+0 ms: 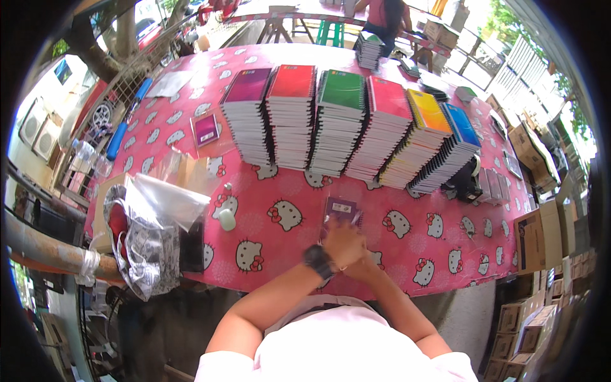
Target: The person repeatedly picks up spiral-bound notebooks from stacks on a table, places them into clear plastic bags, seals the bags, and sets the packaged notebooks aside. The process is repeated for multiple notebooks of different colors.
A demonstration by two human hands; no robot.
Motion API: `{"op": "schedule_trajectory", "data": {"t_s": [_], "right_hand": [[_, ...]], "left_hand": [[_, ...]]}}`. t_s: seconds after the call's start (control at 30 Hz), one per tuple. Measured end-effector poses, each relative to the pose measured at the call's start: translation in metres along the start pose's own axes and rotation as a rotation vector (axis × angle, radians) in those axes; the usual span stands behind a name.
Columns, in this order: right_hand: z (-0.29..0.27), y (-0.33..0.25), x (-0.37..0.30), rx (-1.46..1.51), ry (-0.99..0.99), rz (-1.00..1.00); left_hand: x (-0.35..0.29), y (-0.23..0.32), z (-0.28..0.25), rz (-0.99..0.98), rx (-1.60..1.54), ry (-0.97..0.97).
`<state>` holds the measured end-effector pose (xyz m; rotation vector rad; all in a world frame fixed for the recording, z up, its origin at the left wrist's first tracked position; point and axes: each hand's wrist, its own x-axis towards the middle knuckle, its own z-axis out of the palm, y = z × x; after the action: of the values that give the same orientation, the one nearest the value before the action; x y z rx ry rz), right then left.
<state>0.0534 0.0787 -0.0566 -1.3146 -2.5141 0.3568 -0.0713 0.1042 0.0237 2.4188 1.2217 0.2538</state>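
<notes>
My left hand (344, 242), with a dark watch on the wrist, lies flat on a small purple packet in clear wrap (342, 209) on the pink cartoon-cat tablecloth (286, 191). My right hand (364, 262) is mostly hidden under the left one, at the packet's near edge. Its fingers cannot be made out. Beyond the packet stand several tall stacks of spiral notebooks (344, 121) with purple, red, green, pink, yellow and blue covers.
A crumpled plastic bag and clear wrap (149, 223) sit at the table's left end beside a small white bottle (226, 218). A black tape dispenser (464, 181) stands at the right. Cardboard boxes (541, 235) pile up at the right. A person (385, 16) stands at the far end.
</notes>
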Motion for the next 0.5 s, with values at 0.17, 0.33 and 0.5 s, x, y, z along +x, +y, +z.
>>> {"op": "schedule_trajectory", "data": {"t_s": [0.17,0.33,0.5], "right_hand": [[-0.015,0.011,-0.025,0.145,0.136,0.201],[-0.037,0.041,-0.039,0.041,-0.034,0.341],[-0.058,0.055,-0.031,-0.033,-0.112,0.292]], "left_hand": [[-0.024,-0.091,0.019,-0.145,-0.388,0.53],[-0.094,-0.134,0.011,-0.57,-0.356,0.672],[-0.124,-0.107,0.019,-0.702,-0.001,0.714]]}}
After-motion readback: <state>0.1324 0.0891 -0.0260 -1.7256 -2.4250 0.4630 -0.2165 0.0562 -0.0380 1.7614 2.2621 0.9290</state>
